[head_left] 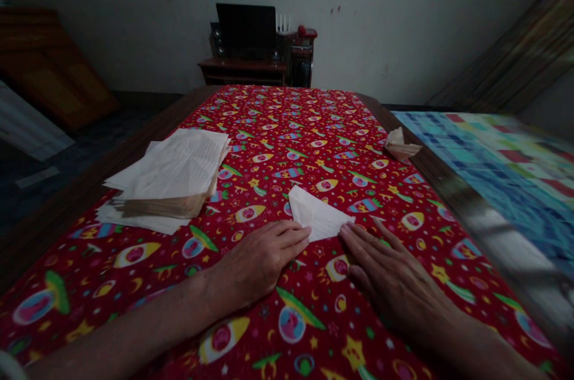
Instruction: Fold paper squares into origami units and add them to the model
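A folded piece of white paper (319, 216) lies on the red patterned tablecloth in front of me, with a pointed corner at its upper left. My left hand (269, 251) is closed at the paper's lower left edge, fingers pressed together and tips on it; its thumb is hidden. On the other side, my right hand (385, 266) rests with its fingers stretched out, the fingertips touching the paper's right corner. Nothing shows in its grasp. Farther off, near the right table edge, sits another folded paper piece (400, 145) with raised points.
A thick, uneven stack of printed paper sheets (174, 164) lies at the left on the tablecloth (291, 111). Beyond the table's far end, a monitor (246, 30) and speakers stand on a small desk. A bed with a checked cover (506, 170) adjoins the right side.
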{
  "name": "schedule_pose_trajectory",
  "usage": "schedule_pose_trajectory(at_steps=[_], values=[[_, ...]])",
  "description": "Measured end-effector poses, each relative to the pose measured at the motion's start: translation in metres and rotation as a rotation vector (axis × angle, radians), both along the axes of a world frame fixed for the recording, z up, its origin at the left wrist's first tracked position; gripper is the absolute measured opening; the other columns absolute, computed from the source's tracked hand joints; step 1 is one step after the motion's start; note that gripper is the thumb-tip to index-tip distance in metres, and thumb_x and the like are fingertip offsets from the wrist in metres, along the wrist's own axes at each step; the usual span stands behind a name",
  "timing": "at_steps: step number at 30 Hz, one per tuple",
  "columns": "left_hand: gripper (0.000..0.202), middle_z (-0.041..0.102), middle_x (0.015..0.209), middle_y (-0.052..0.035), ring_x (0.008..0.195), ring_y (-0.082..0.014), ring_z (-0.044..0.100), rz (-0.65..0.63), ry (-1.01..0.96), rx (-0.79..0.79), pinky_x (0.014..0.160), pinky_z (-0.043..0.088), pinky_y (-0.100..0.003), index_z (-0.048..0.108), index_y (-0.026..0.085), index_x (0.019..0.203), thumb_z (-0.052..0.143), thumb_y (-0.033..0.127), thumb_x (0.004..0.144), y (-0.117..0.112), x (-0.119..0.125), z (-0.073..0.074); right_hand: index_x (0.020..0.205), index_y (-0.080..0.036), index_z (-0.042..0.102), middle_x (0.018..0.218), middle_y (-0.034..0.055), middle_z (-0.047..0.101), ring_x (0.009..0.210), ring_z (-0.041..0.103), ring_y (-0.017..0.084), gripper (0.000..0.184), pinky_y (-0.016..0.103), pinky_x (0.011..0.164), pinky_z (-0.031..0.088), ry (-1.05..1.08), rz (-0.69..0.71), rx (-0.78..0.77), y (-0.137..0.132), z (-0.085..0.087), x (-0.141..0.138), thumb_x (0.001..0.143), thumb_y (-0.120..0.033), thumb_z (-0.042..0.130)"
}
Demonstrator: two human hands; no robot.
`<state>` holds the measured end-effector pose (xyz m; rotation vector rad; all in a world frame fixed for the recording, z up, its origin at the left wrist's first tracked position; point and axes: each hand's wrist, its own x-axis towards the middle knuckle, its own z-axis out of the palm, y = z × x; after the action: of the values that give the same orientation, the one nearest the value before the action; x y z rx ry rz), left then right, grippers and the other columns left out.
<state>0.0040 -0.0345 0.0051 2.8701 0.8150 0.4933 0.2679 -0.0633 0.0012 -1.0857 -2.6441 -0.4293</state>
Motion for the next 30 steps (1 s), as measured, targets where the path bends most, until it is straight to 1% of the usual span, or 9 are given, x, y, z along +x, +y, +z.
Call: schedule_pose_trajectory(at_steps=[5, 10, 12, 15, 19, 21, 25, 28, 30], values=[[0.042, 0.056, 0.130, -0.0110, 0.119, -0.0242, 0.049, -0.003, -0.004, 0.009, 0.101, 0.046, -0.039, 0.056, 0.006, 0.122, 0.039, 0.001, 0.085, 0.001, 0.001, -0.002, 0.119, -0.007, 0.058, 0.122, 0.0142, 0.062, 0.116, 0.056, 0.027, 0.035, 0.053, 0.108, 0.033, 0.026, 0.035, 0.024, 0.002, 0.003, -0.015, 0.095, -0.023, 0.038], [0.041, 0.057, 0.129, -0.0094, 0.118, -0.0232, 0.050, -0.028, -0.017, -0.004, 0.102, 0.045, -0.038, 0.056, 0.009, 0.123, 0.042, 0.004, 0.085, 0.006, 0.000, -0.003, 0.122, -0.004, 0.057, 0.124, 0.0181, 0.059, 0.117, 0.054, 0.028, 0.039, 0.050, 0.103, 0.040, 0.022, 0.087, 0.003, 0.006, 0.000, -0.031, 0.096, -0.023, 0.035], [0.040, 0.057, 0.129, -0.0085, 0.118, -0.0236, 0.049, -0.036, -0.021, -0.002, 0.102, 0.045, -0.039, 0.057, 0.010, 0.122, 0.043, 0.006, 0.085, 0.008, -0.001, -0.002, 0.128, -0.004, 0.052, 0.130, 0.0188, 0.055, 0.122, 0.050, 0.028, 0.041, 0.048, 0.104, 0.041, 0.013, 0.097, -0.040, 0.007, -0.001, -0.035, 0.096, -0.023, 0.035], [0.038, 0.057, 0.128, -0.0097, 0.122, -0.0248, 0.047, -0.033, -0.022, 0.014, 0.104, 0.042, -0.041, 0.057, 0.010, 0.120, 0.041, 0.006, 0.086, 0.008, -0.001, -0.003, 0.136, -0.006, 0.043, 0.140, 0.0163, 0.044, 0.131, 0.040, 0.025, 0.045, 0.048, 0.108, 0.036, 0.001, 0.091, -0.127, 0.010, -0.001, -0.035, 0.097, -0.026, 0.035], [0.038, 0.056, 0.129, -0.0114, 0.129, -0.0244, 0.042, -0.032, -0.013, -0.012, 0.110, 0.036, -0.042, 0.056, 0.010, 0.121, 0.043, 0.006, 0.086, 0.007, -0.002, -0.004, 0.146, -0.011, 0.023, 0.151, 0.0113, 0.027, 0.139, 0.024, 0.022, 0.060, 0.051, 0.113, 0.025, -0.004, 0.139, -0.249, 0.016, -0.001, -0.033, 0.097, -0.042, 0.035], [0.041, 0.054, 0.131, -0.0111, 0.132, -0.0236, 0.038, -0.036, -0.011, -0.027, 0.112, 0.033, -0.042, 0.054, 0.012, 0.124, 0.043, 0.005, 0.085, 0.007, -0.002, -0.004, 0.148, -0.010, 0.017, 0.152, 0.0114, 0.024, 0.140, 0.020, 0.020, 0.065, 0.049, 0.114, 0.020, 0.008, 0.157, -0.290, 0.020, -0.003, -0.031, 0.096, -0.047, 0.033], [0.045, 0.050, 0.135, -0.0120, 0.135, -0.0236, 0.034, -0.034, 0.003, -0.024, 0.112, 0.032, -0.043, 0.051, 0.011, 0.127, 0.041, 0.003, 0.084, 0.007, -0.002, -0.006, 0.146, -0.008, 0.023, 0.149, 0.0136, 0.031, 0.139, 0.024, 0.019, 0.063, 0.048, 0.115, 0.017, 0.019, 0.145, -0.323, 0.028, -0.007, -0.030, 0.097, -0.047, 0.031], [0.044, 0.048, 0.137, -0.0117, 0.134, -0.0248, 0.034, -0.026, 0.019, -0.014, 0.111, 0.032, -0.042, 0.052, 0.011, 0.126, 0.041, 0.003, 0.084, 0.006, -0.003, -0.006, 0.144, -0.010, 0.029, 0.147, 0.0124, 0.035, 0.138, 0.027, 0.020, 0.058, 0.047, 0.115, 0.016, 0.042, 0.127, -0.289, 0.031, -0.008, -0.029, 0.097, -0.044, 0.033], [0.044, 0.049, 0.137, -0.0093, 0.133, -0.0245, 0.036, -0.018, 0.017, -0.019, 0.110, 0.033, -0.041, 0.053, 0.013, 0.125, 0.043, 0.003, 0.083, 0.006, -0.004, -0.003, 0.141, -0.012, 0.037, 0.144, 0.0112, 0.040, 0.136, 0.031, 0.021, 0.052, 0.047, 0.115, 0.017, 0.080, 0.088, -0.249, 0.032, -0.007, -0.030, 0.097, -0.040, 0.035]])
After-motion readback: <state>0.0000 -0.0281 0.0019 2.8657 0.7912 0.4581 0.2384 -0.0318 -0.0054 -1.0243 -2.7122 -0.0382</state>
